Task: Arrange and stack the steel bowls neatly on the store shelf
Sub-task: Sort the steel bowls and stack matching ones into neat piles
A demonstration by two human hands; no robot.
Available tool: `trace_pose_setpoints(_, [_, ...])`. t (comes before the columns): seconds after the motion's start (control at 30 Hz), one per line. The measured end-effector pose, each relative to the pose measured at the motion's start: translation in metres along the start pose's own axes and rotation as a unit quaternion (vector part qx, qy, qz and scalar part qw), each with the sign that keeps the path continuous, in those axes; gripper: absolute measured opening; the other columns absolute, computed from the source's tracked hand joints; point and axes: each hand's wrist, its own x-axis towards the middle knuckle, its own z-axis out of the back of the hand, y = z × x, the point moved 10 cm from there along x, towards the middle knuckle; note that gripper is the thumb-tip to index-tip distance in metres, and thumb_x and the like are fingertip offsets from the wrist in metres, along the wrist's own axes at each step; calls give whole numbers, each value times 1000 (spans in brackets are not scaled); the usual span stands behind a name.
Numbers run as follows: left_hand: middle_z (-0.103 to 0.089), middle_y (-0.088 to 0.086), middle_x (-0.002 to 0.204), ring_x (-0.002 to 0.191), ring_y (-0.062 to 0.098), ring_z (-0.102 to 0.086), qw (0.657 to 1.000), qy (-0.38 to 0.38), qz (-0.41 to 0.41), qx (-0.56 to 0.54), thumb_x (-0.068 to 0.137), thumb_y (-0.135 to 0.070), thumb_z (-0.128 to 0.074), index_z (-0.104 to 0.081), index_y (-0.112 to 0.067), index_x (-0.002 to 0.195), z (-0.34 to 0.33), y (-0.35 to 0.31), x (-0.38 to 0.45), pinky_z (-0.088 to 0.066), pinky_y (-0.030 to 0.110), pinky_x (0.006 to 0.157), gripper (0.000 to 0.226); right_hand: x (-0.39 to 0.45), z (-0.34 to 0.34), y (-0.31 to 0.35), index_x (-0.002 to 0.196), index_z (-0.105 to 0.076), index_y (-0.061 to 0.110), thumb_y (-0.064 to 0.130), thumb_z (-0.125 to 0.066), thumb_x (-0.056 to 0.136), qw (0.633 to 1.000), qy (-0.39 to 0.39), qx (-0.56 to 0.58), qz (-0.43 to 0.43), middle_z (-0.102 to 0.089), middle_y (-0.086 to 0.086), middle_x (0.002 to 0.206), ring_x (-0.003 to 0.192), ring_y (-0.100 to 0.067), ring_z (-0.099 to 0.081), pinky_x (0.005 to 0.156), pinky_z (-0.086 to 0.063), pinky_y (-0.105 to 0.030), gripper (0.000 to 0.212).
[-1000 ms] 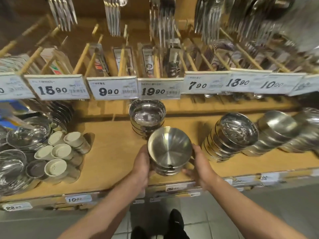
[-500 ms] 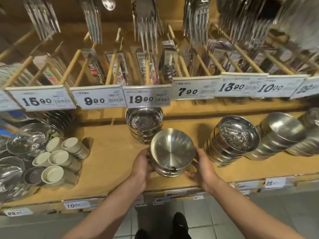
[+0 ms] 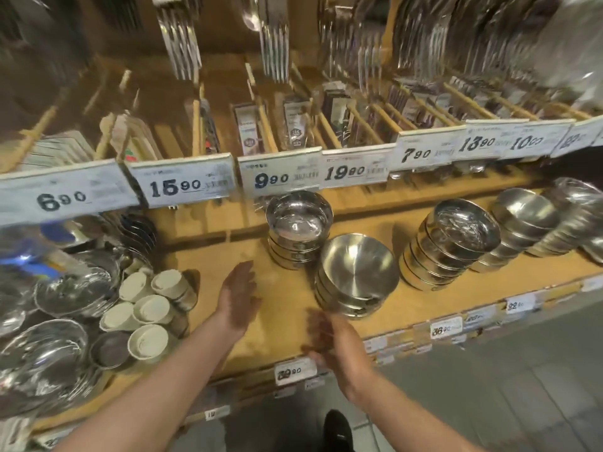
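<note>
two hands hover over the shelf, both with fingers loose and holding nothing: right hand at 6 o'clock of the front bowl stack, just short of it, left hand at its 9 o'clock, apart. second stack sits at 11 o'clock, touching or nearly. leaning stack at 2 o'clock. white cups far left

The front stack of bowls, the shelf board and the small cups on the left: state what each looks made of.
Front stack of bowls: looks like steel, brushed satin inside, with soft blurred reflections.
Shelf board: seems wood or particle board, matte tan and speckled.
Small cups: pale matte rims, perhaps ceramic or plastic; too blurred to tell.
</note>
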Motion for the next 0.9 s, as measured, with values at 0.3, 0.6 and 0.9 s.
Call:
trace_pose_setpoints(0.3, [-51, -14, 128, 113, 11, -45, 984, 34, -107, 141, 100, -57, -45, -55, -45, 117, -46, -58, 56, -41, 47, 93, 23, 73, -69, 60, 155, -32, 35, 47, -39, 104, 991, -1, 7, 134, -43, 3, 158, 145, -23, -40, 121, -30, -52, 53])
trace_pose_setpoints(0.6, [-74, -25, 109, 98, -6, -69, 951, 224, -167, 132, 100, -63, -23, -73, -54, 105, -96, -70, 75, -59, 22, 63, 51, 79, -72, 75, 161, -6, 31, 35, -33, 108, 976, -51, -33, 209, -14, 16, 166, 138, 9, -9, 115, -6, -17, 60])
trace_pose_setpoints(0.9, [-68, 12, 129, 123, 27, -63, 946, 220, -206, 120, 105, -50, -22, -68, -21, 128, -88, -83, 77, -56, 37, 89, 59, 81, -84, 69, 158, -15, 44, 42, -36, 107, 976, -24, -54, 210, -28, 21, 162, 149, -2, -22, 124, -19, -34, 56])
